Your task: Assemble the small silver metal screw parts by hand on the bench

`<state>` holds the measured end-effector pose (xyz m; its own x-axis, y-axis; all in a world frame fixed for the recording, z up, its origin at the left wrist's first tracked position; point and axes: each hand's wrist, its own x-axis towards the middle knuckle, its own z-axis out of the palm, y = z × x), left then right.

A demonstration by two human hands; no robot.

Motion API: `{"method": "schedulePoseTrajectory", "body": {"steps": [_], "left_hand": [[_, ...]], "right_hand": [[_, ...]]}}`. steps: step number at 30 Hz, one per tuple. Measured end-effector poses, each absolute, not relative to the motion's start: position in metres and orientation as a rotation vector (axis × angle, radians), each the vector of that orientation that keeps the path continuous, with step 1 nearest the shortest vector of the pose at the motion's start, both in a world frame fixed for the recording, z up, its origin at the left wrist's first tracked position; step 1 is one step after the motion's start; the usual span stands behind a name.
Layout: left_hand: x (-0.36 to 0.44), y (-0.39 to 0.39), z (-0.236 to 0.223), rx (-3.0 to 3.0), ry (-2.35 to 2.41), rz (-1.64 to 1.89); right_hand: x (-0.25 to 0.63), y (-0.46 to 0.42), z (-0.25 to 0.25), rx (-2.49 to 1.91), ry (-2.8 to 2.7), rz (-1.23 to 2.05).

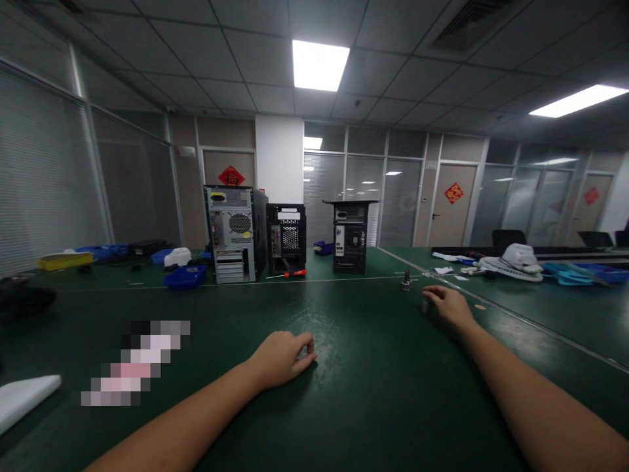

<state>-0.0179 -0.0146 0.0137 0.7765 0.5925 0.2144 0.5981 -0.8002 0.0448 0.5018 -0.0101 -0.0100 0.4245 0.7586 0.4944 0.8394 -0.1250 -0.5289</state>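
Note:
At the right, my right hand [451, 307] is closed, its fingertips pinching a small grey cylinder [425, 305] that looks like metal and is at or just above the green tabletop [363, 393]. A little to its left stands a small metal part [405, 282] with a narrow top and a wider round base; it is too small to name. My left hand [282, 359] rests on the table near the middle. Its fingers are curled, with thumb and forefinger close together, and nothing shows between them. Part of its palm side is hidden.
Computer cases stand at the back: a tall grey one [230, 229], a black one [289, 236] and another [350, 239]. A red-handled screwdriver [295, 273] and blue tray [185, 276] lie before them. A white hat [515, 262] lies right, a white object [27, 396] left.

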Motion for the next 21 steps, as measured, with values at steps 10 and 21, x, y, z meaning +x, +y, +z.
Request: {"method": "schedulePoseTrajectory", "body": {"steps": [10,21], "left_hand": [[-0.0183,-0.015,0.014,-2.946,-0.979,-0.346],[-0.0186,-0.0145,0.0137,-2.943,-0.989,-0.321]], "right_hand": [[0.5083,-0.0052,-0.0133,-1.905,-1.42,-0.307],[0.499,-0.0135,-0.0064,-1.98,-1.405,-0.248]]}}
